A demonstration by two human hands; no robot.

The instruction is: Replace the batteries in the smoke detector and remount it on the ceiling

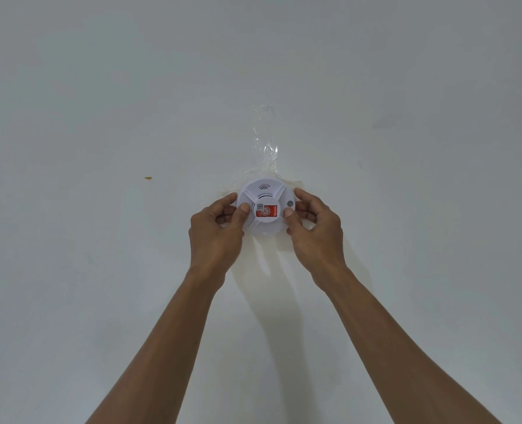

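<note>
- Left hand [220, 228] grips the smoke detector [266, 206] at its left rim — against the ceiling [100, 117].
- Right hand [314, 228] grips its right rim.

Your bearing surface is the ceiling [100, 87]: pale grey-white paint, mostly bare. The detector [265, 206] sits flat against it near centre, round, white, with a red label on its middle disc. A strip of clear tape [265, 139] runs along the ceiling from the detector's far edge, wrinkled and glossy. You see a yellowish stain [284, 249] on the paint around and on the near side of the detector. A small brown speck [148, 178] sits well apart, to the left.
</note>
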